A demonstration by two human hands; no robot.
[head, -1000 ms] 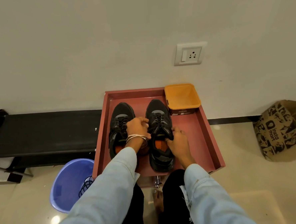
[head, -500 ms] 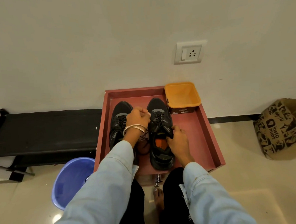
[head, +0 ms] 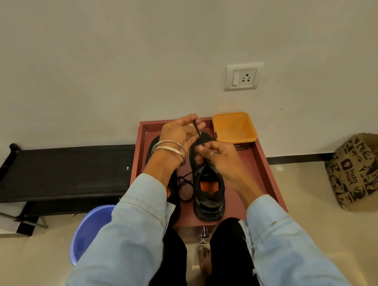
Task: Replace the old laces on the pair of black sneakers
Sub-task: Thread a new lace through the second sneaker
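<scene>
Tray: landmark, red, on the floor against the wall.
Right sneaker: in tray centre, heel nearest the person.
Left sneaker: beside it, mostly hidden by the forearm.
Lace: black, drawn up taut above the right sneaker.
Left hand: raised, fingers curled on the upper lace.
Right hand: pinches the lace lower down.
Step, judged: unlacing the old lace. Next: pull it clear of the remaining eyelets.
</scene>
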